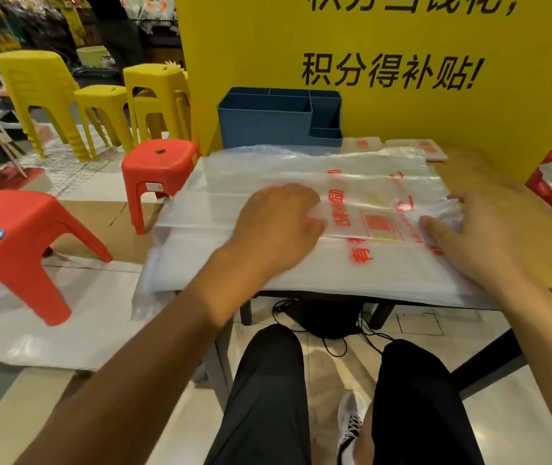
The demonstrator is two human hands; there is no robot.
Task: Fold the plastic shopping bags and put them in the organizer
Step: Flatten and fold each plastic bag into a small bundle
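Plastic shopping bag [284, 203]: translucent white film, red printed characters and a red boxed panel toward its right half, long lengthwise creases. It lies flat across the wooden desk [516, 223]; its left end overhangs the desk edge and droops, near edge reaches the desk's front edge.

My left hand [278, 226] rests palm-down on the middle of the bag, fingers [313, 226] curled at the tips with film bunched against them; blurred, so I cannot tell whether they pinch it or only press. My right hand [479, 236] is at the bag's right end, thumb and fingers closed on a crumpled bunch of film [449, 214] that is lifted slightly off the desk.

Blue organizer [278, 119] stands at the far side of the desk against the yellow board [402, 115], just behind the bag's far edge, compartments open upward. Folded bags [415, 147] lie flat to its right
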